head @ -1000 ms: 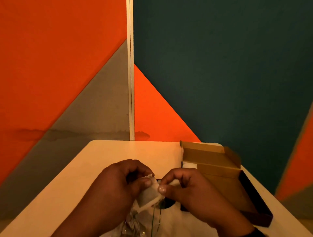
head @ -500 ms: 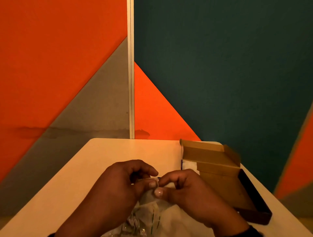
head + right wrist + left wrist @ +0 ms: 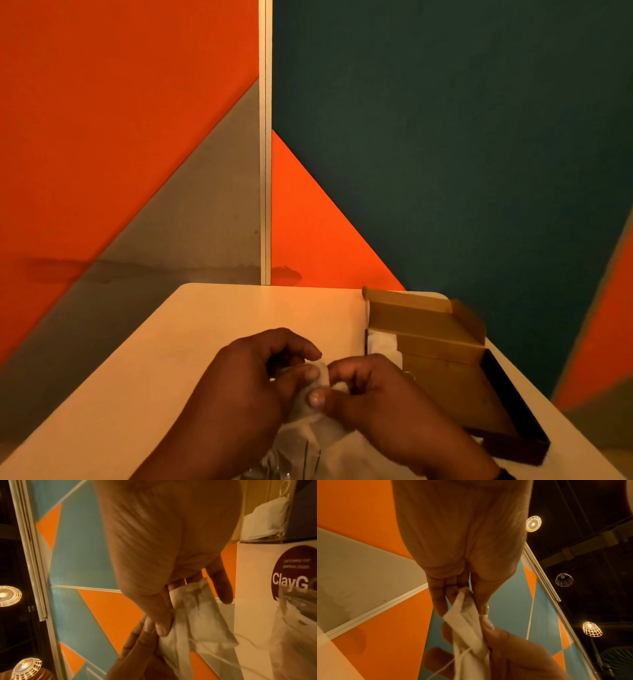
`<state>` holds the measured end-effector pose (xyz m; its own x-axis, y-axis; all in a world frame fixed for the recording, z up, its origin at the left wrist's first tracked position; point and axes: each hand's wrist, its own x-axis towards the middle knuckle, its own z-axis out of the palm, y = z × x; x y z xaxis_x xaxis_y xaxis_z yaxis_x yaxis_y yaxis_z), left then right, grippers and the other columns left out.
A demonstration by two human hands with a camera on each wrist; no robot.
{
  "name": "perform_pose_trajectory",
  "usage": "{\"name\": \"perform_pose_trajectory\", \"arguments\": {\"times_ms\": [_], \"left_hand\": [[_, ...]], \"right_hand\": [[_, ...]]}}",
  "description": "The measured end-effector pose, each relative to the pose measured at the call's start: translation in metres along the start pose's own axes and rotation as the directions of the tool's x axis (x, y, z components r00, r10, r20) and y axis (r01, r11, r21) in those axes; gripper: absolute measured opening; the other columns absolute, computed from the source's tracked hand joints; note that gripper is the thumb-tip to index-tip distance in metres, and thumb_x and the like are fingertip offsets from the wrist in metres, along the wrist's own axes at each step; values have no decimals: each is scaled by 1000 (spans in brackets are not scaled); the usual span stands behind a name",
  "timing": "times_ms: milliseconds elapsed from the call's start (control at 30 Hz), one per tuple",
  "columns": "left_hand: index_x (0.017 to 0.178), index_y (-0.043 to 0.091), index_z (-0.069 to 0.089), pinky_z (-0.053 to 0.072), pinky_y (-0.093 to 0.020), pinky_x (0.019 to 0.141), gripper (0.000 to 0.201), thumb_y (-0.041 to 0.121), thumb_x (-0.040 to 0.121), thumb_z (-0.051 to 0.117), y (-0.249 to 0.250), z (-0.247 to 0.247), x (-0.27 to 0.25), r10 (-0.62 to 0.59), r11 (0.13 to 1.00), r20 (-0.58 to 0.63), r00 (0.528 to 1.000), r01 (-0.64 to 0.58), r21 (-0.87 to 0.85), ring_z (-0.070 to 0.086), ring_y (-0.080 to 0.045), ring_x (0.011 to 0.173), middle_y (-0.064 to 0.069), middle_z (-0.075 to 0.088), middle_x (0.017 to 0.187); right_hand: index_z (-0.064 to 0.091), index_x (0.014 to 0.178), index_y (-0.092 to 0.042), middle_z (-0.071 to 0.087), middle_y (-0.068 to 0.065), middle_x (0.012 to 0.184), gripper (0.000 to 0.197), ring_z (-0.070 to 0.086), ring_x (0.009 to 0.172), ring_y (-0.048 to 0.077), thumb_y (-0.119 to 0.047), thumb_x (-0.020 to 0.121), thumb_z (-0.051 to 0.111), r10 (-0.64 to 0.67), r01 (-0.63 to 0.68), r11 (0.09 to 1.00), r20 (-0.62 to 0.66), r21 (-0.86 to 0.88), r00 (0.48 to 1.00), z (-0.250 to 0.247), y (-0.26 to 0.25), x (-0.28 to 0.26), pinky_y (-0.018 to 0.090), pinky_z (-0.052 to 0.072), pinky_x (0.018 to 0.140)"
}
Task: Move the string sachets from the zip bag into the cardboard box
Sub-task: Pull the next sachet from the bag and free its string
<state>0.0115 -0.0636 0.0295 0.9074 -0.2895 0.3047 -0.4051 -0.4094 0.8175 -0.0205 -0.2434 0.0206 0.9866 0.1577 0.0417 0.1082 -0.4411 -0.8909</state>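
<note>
Two hands in view, low centre of the head frame. Left hand (image 3: 246, 380) and right hand (image 3: 380, 394) meet thumb to thumb, both pinching one white string sachet (image 3: 322, 375) between them; its lower part hangs below the fingers, string trailing. One clear zip bag (image 3: 298, 455) lies under the hands at the bottom edge. One cardboard box (image 3: 442, 359), lid up, sits at lower right on the table (image 3: 171, 359); one sachet in the box (image 3: 382, 344) shows at its near-left corner.

Dim warm light, glaring caged lamps (image 3: 533, 523), blurred wrist views
</note>
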Motion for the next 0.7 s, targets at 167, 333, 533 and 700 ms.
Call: {"name": "perform_pose_trajectory", "arguments": {"times_ms": [167,333,533,700], "left_hand": [[77,42,73,56,-26,72,32,10,83,76,-3,1,1,-30,982,-85,996,13,-187,70,-3,76,9,75,84],[79,37,75,56,-32,76,32,5,81,76,-5,1,4,-64,952,-112,992,27,-306,71,-10,77,1,74,82],[88,28,77,51,-15,66,21,7,84,73,-8,-9,6,-79,942,-123,989,34,-333,72,-8,80,1,76,86],[94,43,74,53,-18,67,32,14,83,77,-14,-20,6,-52,986,130,990,72,-152,68,-11,72,2,67,78]], "right_hand": [[78,99,-23,76,3,96,21,70,93,23,-38,84,78,-2,6,999,98,-38,995,-4,0,-1,46,56,93],[80,96,-29,78,-5,97,13,72,96,19,-37,87,75,16,-15,999,37,-33,999,-4,4,2,43,57,95],[82,85,-27,79,-10,89,8,73,84,9,-28,87,74,45,-42,998,-65,53,997,-16,6,0,22,57,74],[80,82,-34,77,-13,86,15,67,73,2,-26,90,70,41,-23,995,-185,102,982,-21,7,2,30,58,76]]}}
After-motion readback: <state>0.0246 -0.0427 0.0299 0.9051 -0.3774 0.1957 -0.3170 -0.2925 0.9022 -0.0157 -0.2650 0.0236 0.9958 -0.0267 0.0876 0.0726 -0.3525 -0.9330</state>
